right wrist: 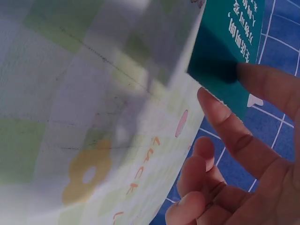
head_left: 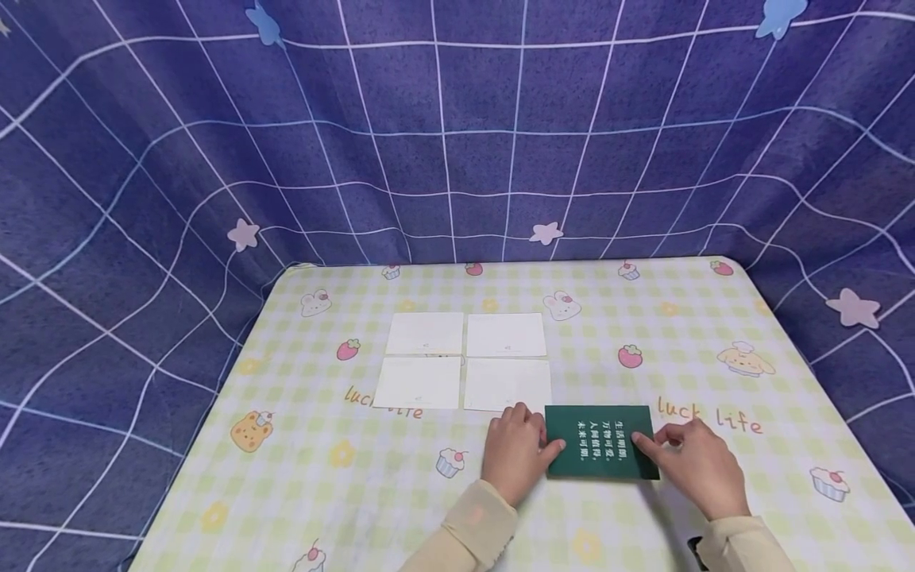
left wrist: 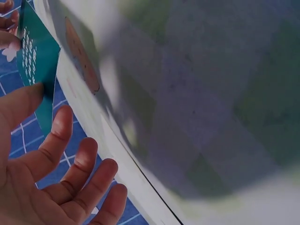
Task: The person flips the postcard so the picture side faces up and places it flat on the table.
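My left grip (head_left: 513,454): pinching the green card's (head_left: 596,469) left end.
My right grip (head_left: 699,465): pinching its right end.
Green card: between my grips, above the worktop (head_left: 393,500); best kept level, pinches light.
White cards (head_left: 446,377): four, beyond my left grip.

The green card (head_left: 602,442) is viewed by the head camera from above its near side, facing forward and down, farthest off. By the wrist cameras, set low and close at its left and right, it is faced at a slant. It is shared by all three views.
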### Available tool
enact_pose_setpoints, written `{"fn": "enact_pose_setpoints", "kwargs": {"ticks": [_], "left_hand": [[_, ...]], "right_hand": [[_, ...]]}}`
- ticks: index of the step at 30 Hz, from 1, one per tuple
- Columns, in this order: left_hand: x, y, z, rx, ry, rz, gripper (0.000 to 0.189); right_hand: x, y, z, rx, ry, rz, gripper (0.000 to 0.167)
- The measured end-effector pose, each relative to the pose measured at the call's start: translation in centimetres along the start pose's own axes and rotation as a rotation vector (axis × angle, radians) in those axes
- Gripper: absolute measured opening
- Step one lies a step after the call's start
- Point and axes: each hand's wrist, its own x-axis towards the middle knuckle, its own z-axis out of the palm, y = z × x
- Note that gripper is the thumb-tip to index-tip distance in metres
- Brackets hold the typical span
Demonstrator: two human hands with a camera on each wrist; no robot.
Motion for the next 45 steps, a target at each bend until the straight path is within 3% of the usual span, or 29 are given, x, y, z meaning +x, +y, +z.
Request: {"fn": "enact_pose_setpoints", "kwargs": {"ticks": [7, 15, 29, 45], "left_hand": [[-0.2, 0.1, 0.4, 0.026, -0.012, 0.007, 0.045], [0.1, 0.6, 1.4, 0.136, -0.067, -0.016, 0.046], [0.1, 1.5, 0.9, 0.276, -0.175, -0.072, 0.058], [-0.4, 2.2, 1.2, 0.457, -0.175, -0.032, 0.06]], "right_hand": [[0.0, 0.0, 0.2, -0.021, -0.031, 0.018, 0.046], [0.1, 0.0, 0.7, -0.041, -0.051, 0.065, 0.042], [0.4, -0.5, 1.7, -0.102, -0.099, 0.142, 0.041], [0.3, -1.1, 2.5, -0.15, -0.043, 0.124, 0.036]]}}
